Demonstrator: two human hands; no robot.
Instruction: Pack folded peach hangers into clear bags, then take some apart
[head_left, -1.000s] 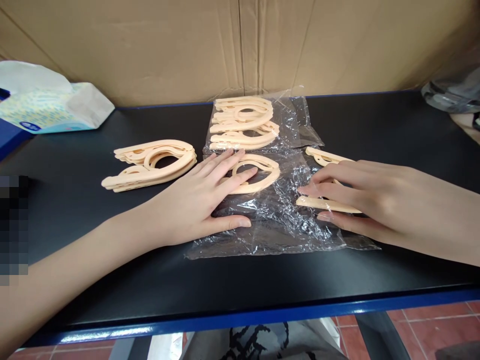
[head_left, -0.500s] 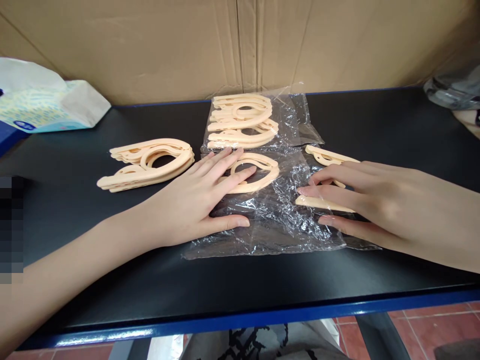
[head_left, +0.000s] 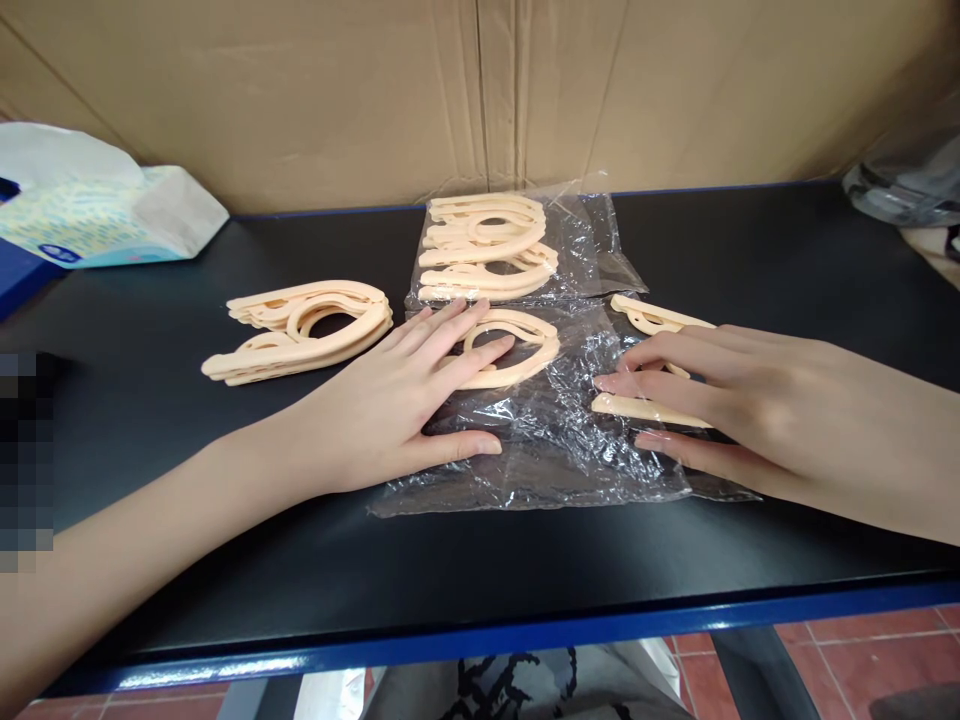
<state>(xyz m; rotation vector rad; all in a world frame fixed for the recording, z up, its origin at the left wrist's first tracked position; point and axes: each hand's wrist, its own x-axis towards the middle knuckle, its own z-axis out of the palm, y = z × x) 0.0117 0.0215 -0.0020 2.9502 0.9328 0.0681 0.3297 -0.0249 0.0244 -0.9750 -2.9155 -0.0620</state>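
Observation:
My left hand (head_left: 382, 400) lies flat with its fingers spread, pressing on a clear plastic bag (head_left: 540, 470). Under its fingertips, a cream folded travel hanger (head_left: 536, 375) shows inside the film. At the right, my right hand (head_left: 742, 410) is bent over another cream folding hanger (head_left: 637, 405), thumb and forefinger on either side of its lower arm. Those fingertips also touch the crinkled edge of the bag. The palm hides much of this hanger. Left of my left hand rests a loose stack of folding hangers (head_left: 300, 360).
Behind the hands lies a second clear bag (head_left: 585, 240) holding several folded hangers (head_left: 487, 240). A tissue pack (head_left: 97, 215) sits at the back left, and a transparent item (head_left: 900, 185) at the back right. Cardboard (head_left: 337, 100) rises behind the black tabletop (head_left: 450, 570), which has a blue edge.
The view has shifted slightly. Both hands, the bags and the hangers keep their places relative to one another.

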